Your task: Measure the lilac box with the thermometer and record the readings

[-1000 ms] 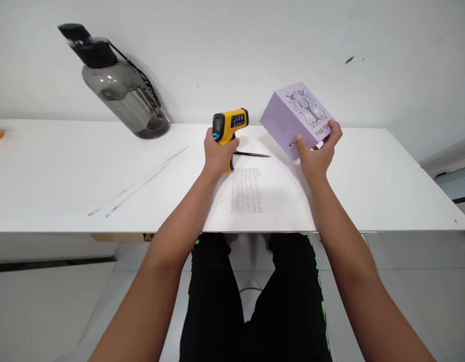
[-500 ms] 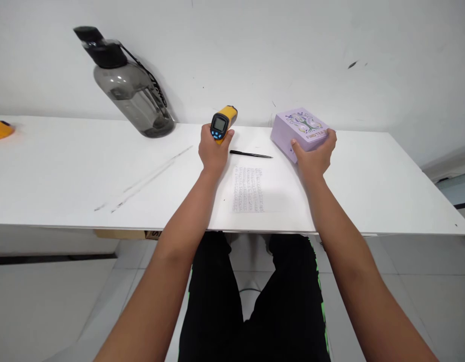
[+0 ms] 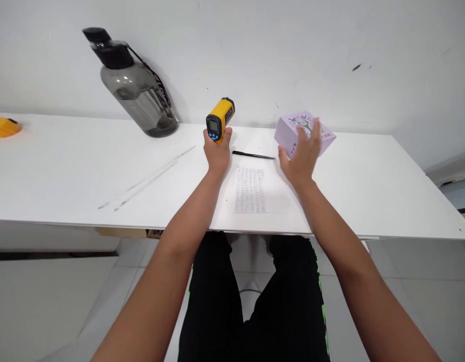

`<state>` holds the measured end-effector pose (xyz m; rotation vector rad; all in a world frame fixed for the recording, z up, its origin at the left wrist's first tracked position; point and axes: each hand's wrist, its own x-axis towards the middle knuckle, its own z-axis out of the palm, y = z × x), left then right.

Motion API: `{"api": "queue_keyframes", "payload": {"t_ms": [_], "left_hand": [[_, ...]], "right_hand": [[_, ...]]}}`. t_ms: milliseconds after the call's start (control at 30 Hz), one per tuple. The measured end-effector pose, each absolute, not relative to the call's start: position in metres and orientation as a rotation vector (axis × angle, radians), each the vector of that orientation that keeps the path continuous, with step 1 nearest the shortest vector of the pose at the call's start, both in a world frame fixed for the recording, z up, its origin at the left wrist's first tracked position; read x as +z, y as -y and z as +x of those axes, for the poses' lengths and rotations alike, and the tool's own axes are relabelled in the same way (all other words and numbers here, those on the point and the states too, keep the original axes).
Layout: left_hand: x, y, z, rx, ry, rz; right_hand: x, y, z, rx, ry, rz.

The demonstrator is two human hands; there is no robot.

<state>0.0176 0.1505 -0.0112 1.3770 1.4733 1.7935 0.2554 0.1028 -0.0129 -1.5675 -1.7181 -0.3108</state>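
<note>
My left hand [image 3: 217,153] is wrapped round the handle of a yellow and black infrared thermometer [image 3: 221,116]. Its small grey screen and blue buttons face me. My right hand [image 3: 302,156], slightly blurred, has its fingers spread in front of and over a lilac box [image 3: 286,131] with a printed tree design on top. Whether the fingertips touch the box, I cannot tell. Between my hands a black pen [image 3: 254,155] lies on the table, just beyond a sheet of paper [image 3: 251,190] covered in rows of handwriting.
A grey see-through water bottle [image 3: 142,100] with a black lid stands at the back left, near the wall. At the far left lies a yellow object [image 3: 5,126], partly out of view. The white table [image 3: 66,171] has dark scuff marks and ends close to my legs.
My right hand has let go of the box's side and moved left, its fingers now spread. The box has turned slightly. My left hand has tilted the thermometer, so more of its side shows.
</note>
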Motion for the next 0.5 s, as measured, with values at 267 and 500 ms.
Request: {"api": "queue_keyframes", "payload": {"t_ms": [267,500], "left_hand": [[-0.01,-0.151,0.02,1.719,-1.461,1.379],[-0.011,-0.151,0.02,1.713,-1.476,1.382]], "right_hand": [[-0.025,-0.1,0.226,0.073,2.124,-1.57],[-0.02,-0.101,0.23,0.127,2.029,-1.667]]}}
